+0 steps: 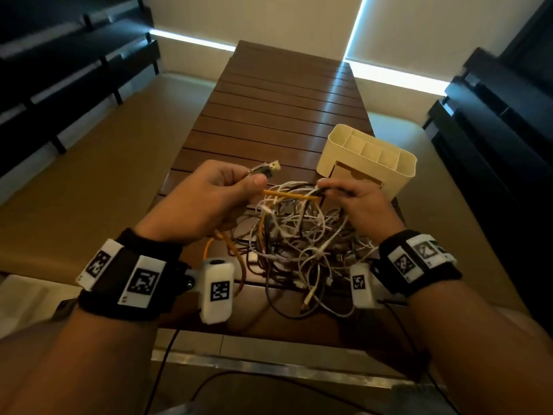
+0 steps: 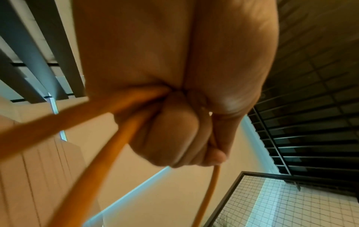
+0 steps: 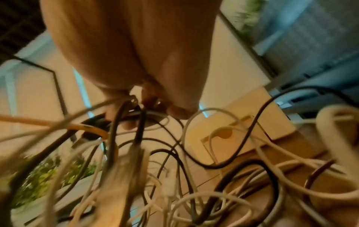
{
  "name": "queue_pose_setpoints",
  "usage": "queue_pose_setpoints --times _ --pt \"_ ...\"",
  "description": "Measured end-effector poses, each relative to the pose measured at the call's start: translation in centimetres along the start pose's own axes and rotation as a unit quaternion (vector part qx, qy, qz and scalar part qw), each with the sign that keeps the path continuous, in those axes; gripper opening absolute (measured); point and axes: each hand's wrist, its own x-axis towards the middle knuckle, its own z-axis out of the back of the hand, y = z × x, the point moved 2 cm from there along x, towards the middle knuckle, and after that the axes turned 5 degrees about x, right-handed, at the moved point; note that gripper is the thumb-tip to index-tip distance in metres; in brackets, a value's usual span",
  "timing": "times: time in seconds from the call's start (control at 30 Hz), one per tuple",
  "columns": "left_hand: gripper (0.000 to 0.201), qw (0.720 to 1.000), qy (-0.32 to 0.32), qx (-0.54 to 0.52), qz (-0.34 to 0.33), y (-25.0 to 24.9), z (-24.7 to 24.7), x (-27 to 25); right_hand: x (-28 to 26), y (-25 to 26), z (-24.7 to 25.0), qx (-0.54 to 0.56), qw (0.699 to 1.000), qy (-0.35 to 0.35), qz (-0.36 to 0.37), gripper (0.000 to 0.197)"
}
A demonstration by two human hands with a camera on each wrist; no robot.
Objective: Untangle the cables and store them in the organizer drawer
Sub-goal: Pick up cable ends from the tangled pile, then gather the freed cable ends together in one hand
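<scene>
Both forearms bare. Each wrist carries a black fabric strap [image 1: 140, 250] fitted with white plastic blocks [image 1: 216, 290] bearing black-and-white square markers; thin black cables [image 1: 410, 336] trail off.

Orange cable [image 1: 287, 195] in my left grip [image 1: 206, 202]; white, grey and black cables [image 1: 302, 235] below my right grip [image 1: 356, 202]; cream organizer [image 1: 368, 158] beyond it; dark brown slatted surface [image 1: 278, 115]; black-and-white patterned wristbands [image 1: 131, 280].
</scene>
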Motion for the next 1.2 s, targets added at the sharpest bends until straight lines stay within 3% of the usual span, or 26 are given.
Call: queue_pose_setpoints --times 0.1,0.27,0.33,0.4,0.5,0.6,0.7,0.73,0.8,0.87,0.9,0.97,1.07,1.13,1.2 --pt "0.039 1.0 -0.007 -0.004 -0.008 0.5 0.6 -0.3 1.1 -1.9 0.8 -0.024 0.992 -0.114 -0.047 0.024" --pt "0.038 0.993 -0.061 -0.086 -0.049 0.2 1.4 -0.7 1.7 -3.7 1.4 -0.153 0.972 -0.136 -0.112 0.026" --pt "0.038 0.993 -0.084 -0.059 -0.05 0.4 1.5 -0.6 1.5 -2.7 1.2 -0.208 0.966 -0.117 -0.097 0.033" --pt "0.037 0.994 -0.091 -0.035 -0.041 0.8 1.1 -0.3 0.6 -0.5 0.4 -0.227 0.969 -0.092 -0.024 0.047" --pt "0.037 0.995 -0.085 -0.043 -0.039 1.2 0.1 0.3 -1.6 3.7 -2.0 -0.102 0.993 0.022 0.061 0.044" --pt "0.037 0.989 -0.11 -0.083 -0.047 1.0 -0.4 0.7 -3.5 5.3 -4.8 -0.029 0.986 0.163 0.016 0.023" --pt "0.036 0.983 -0.146 -0.101 -0.039 1.3 0.1 0.3 -3.6 3.8 -5.4 -0.061 0.988 0.141 -0.01 0.02" --pt "0.036 0.984 -0.157 -0.074 -0.03 1.5 0.3 0.2 -3.4 3.2 -5.1 -0.074 0.991 0.112 -0.019 0.021" --pt "0.033 0.981 -0.165 0.101 0.004 1.9 0.6 0.0 -2.9 2.7 -4.1 -0.075 0.995 0.062 -0.022 0.019" --pt "0.024 0.947 -0.164 0.274 0.038 2.3 0.5 0.3 -2.4 2.8 -3.5 -0.085 0.995 0.051 0.008 0.015" --pt "0.019 0.934 -0.182 0.307 0.033 2.4 0.4 0.5 -2.1 3.1 -3.5 -0.111 0.991 0.068 0.029 0.014" --pt "0.018 0.929 -0.216 0.3 -0.018 2.0 -0.2 1.0 -1.8 3.8 -4.0 -0.168 0.977 0.115 0.068 0.014" --pt "0.021 0.941 -0.154 0.293 -0.076 1.5 -2.5 1.5 -1.3 4.9 -4.7 -0.155 0.977 0.105 0.102 0.013" --pt "0.016 0.945 -0.12 0.295 -0.07 1.8 -3.7 1.7 -1.2 5.5 -4.7 -0.124 0.981 0.085 0.119 0.011" --pt "0.023 0.937 -0.118 0.326 -0.045 2.0 -3.9 2.0 -1.2 5.7 -4.8 -0.123 0.981 0.087 0.125 0.012"
